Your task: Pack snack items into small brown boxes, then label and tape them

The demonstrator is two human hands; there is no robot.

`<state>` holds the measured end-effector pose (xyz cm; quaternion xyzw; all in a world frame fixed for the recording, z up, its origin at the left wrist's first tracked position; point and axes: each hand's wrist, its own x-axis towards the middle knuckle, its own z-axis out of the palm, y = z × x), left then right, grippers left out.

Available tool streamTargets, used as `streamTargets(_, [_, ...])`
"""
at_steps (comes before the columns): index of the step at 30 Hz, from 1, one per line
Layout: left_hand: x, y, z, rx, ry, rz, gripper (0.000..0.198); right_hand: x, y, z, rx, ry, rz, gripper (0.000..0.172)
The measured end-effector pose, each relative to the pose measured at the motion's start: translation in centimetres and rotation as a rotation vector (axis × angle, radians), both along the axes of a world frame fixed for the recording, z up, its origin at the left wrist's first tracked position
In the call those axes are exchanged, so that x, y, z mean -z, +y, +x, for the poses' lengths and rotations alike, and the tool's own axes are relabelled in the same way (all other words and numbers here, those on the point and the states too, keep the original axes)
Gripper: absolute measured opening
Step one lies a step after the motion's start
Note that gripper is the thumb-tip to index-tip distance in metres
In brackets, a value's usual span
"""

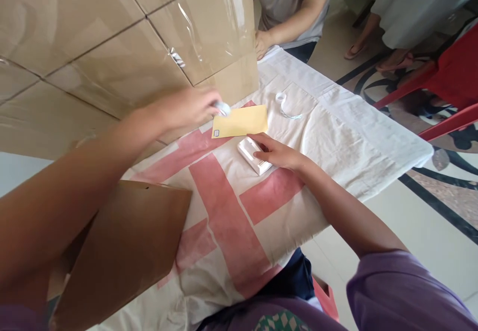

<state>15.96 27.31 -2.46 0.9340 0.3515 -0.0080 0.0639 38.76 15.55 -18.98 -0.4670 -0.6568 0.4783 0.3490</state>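
Blurred by motion, my left hand pinches a small pale blue-white object whose kind I cannot make out. It is above the left end of a yellow envelope with a small dark-edged mark in its corner. My right hand grips a small white box-like item by its right side, with the thumb in front and the fingers across the top. This item stands on the cloth just in front of the envelope. Beyond them lies a white ring-shaped roll with a thin pale strand trailing from it.
A cream and red cloth covers the table. Cardboard boxes under clear film form a wall at the left. An open brown carton stands nearby. Another person's hand rests at the far corner; a red chair is at right.
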Motion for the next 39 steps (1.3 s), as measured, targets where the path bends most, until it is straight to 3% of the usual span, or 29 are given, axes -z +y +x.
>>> streamTargets(3, [-3.8, -0.9, -2.9, -0.083, -0.146, 0.093, 0.016, -0.1, 0.2, 0.3, 0.016, -0.026, 0.024, 0.061])
streamTargets(6, [-5.6, -5.9, -4.7, -0.090, -0.142, 0.145, 0.009, -2.3, -0.6, 0.2, 0.071, -0.027, 0.227, 0.054])
streamTargets(8, [-5.8, -10.8, -5.3, -0.042, -0.159, 0.250, 0.008, -5.0, -2.4, -0.8, 0.060, 0.039, 0.406, 0.051])
streamTargets(10, [-5.4, -15.8, -5.9, 0.012, -0.246, 0.331, 0.012, -8.0, -5.0, -2.9, -0.056, 0.164, 0.505, 0.054])
streamTargets(13, [-4.5, -22.2, -6.5, -0.026, -0.405, 0.316, 0.021, -11.3, -9.5, -7.2, -0.246, 0.434, 0.477, 0.046])
streamTargets(15, [-4.0, -25.4, -6.8, -0.113, -0.512, 0.303, 0.021, -12.0, -12.0, -10.3, -0.227, 0.615, 0.374, 0.036])
streamTargets(18, [-3.2, -28.6, -7.1, -0.276, -0.638, 0.322, 0.016, -11.3, -14.8, -14.1, -0.098, 0.799, 0.199, 0.030])
streamTargets(22, [-1.0, -31.3, -7.6, -0.421, -0.758, 0.310, 0.025, -10.3, -17.3, -17.4, -0.010, 0.914, -0.032, 0.035])
streamTargets(26, [1.1, -32.8, -7.9, -0.468, -0.887, 0.320, 0.029, -11.0, -19.0, -19.2, 0.077, 0.968, -0.217, 0.039])
streamTargets(32, [1.1, -33.6, -8.5, -0.472, -0.928, 0.206, 0.022, -12.2, -20.0, -20.6, 0.176, 1.015, -0.328, 0.035])
streamTargets(39, [2.2, -34.3, -10.4, -0.476, -0.886, 0.178, 0.016, -11.1, -19.8, -21.0, 0.148, 0.987, -0.330, 0.034])
